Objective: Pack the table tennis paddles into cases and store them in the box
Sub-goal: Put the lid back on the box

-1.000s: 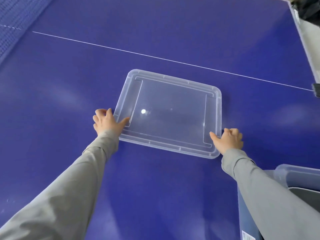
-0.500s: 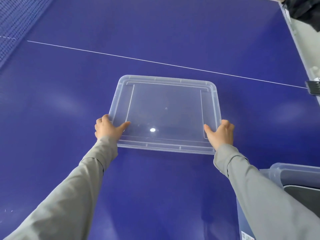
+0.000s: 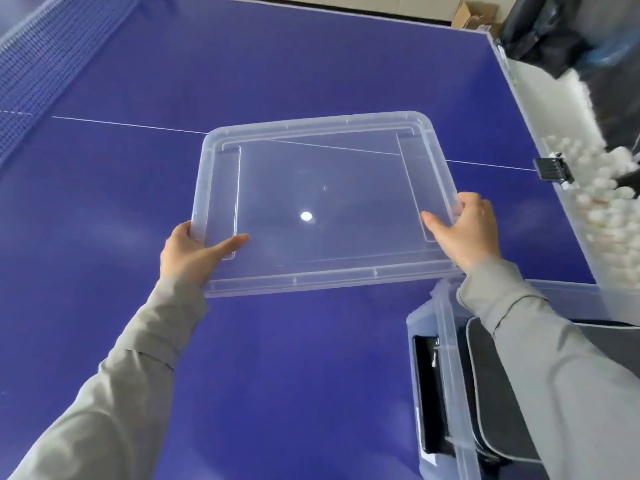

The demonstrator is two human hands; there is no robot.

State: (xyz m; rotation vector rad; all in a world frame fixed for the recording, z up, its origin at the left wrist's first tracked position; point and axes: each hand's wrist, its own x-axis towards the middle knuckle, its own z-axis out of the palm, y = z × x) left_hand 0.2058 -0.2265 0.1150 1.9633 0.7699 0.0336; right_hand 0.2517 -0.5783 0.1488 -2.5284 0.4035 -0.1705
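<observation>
While our head camera looks down over the blue table tennis table (image 3: 311, 358), we grip a clear plastic lid (image 3: 322, 202) at its two short ends. Our left hand (image 3: 194, 251) clamps the near-left corner, thumb laid on top; our right hand (image 3: 465, 230) clasps the near-right edge the same way. At lower right the clear box (image 3: 446, 393) stands open under our right sleeve (image 3: 554, 375), with a dark grey case (image 3: 491, 393) inside it.
</observation>
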